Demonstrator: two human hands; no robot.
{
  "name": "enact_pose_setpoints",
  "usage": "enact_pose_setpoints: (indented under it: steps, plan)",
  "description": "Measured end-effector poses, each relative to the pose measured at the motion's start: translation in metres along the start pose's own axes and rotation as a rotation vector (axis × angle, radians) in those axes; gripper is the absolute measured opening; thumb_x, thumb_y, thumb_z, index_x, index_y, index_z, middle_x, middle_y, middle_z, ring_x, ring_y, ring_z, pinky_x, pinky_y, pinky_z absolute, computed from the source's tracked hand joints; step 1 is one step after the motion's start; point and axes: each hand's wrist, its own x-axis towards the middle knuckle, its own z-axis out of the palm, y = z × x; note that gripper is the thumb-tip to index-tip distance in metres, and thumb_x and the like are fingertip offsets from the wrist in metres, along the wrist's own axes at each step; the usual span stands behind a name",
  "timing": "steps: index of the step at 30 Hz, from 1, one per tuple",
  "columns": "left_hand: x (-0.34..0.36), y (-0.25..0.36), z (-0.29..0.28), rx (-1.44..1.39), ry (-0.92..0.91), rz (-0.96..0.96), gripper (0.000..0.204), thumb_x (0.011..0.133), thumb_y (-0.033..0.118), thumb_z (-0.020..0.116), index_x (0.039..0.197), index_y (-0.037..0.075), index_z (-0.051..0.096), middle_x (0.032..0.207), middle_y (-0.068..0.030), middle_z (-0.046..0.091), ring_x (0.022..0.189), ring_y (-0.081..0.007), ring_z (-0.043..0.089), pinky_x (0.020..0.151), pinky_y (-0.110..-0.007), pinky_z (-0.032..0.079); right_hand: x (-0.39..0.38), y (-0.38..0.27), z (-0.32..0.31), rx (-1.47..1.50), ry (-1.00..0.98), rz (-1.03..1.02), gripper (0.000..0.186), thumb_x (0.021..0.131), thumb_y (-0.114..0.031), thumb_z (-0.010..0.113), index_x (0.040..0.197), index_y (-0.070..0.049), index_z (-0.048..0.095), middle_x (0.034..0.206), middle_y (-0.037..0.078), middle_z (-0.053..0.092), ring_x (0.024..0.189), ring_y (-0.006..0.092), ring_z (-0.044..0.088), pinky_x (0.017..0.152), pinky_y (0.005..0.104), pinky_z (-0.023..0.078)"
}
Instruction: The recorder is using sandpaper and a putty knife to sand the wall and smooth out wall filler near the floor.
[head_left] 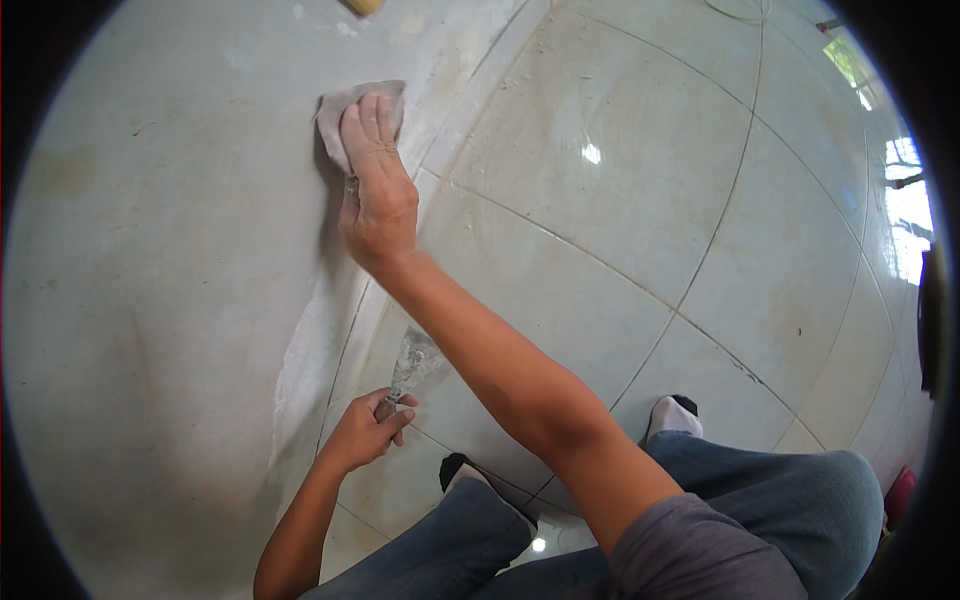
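My right hand (380, 190) reaches up and to the left, pressing a grey sheet of sandpaper (335, 115) flat against the pale wall (180, 250). Its fingers lie over the sheet and look dusty; the palm side is hidden. Lower down, my left hand (362, 432) is closed around the handle of a putty knife (413, 358). The knife's blade points upward, away from me, and carries whitish residue. It is held over the floor tiles, close to the wall's foot.
Glossy pale floor tiles (600, 210) with dark joints spread to the right of the wall. A yellowish object (362, 5) shows at the top edge. My feet and bent knees take up the lower right, near a reddish object (901, 493). A thin cable loop (742, 16) lies far off.
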Motion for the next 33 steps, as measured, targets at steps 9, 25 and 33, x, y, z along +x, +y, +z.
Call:
enact_pose_setpoints:
  steps: [9,25,33]
  plan:
    - [0.005,0.004,0.007,-0.014,-0.025,0.009,0.028,0.092,0.026,0.067,0.111,0.006,0.064,0.062,-0.0003,0.057,0.049,-0.0061,0.046,0.046,-0.023,0.037,0.037,0.074,-0.016,-0.08,0.171,0.493,0.052,0.09,0.006,0.039,0.139,-0.005,0.05,0.14,0.023,0.051,0.129,0.0384,0.051,0.107,0.0388,0.04]
    - [0.007,-0.021,-0.002,-0.004,-0.036,-0.037,0.027,0.092,0.026,0.068,0.109,0.007,0.065,0.064,0.0001,0.057,0.051,-0.0064,0.049,0.047,-0.024,0.039,0.055,0.107,-0.041,-0.259,0.023,0.479,0.05,0.088,0.007,0.045,0.136,-0.004,0.053,0.14,0.021,0.052,0.131,0.0365,0.049,0.109,0.0374,0.04]
    - [0.007,-0.028,-0.006,0.018,-0.065,-0.066,0.028,0.091,0.029,0.069,0.109,0.007,0.065,0.063,-0.0001,0.058,0.05,-0.0066,0.048,0.047,-0.024,0.039,0.069,0.115,-0.034,-0.205,0.053,-0.14,0.057,0.084,0.011,0.041,0.137,-0.007,0.052,0.133,0.024,0.056,0.125,0.0401,0.052,0.104,0.0398,0.044]
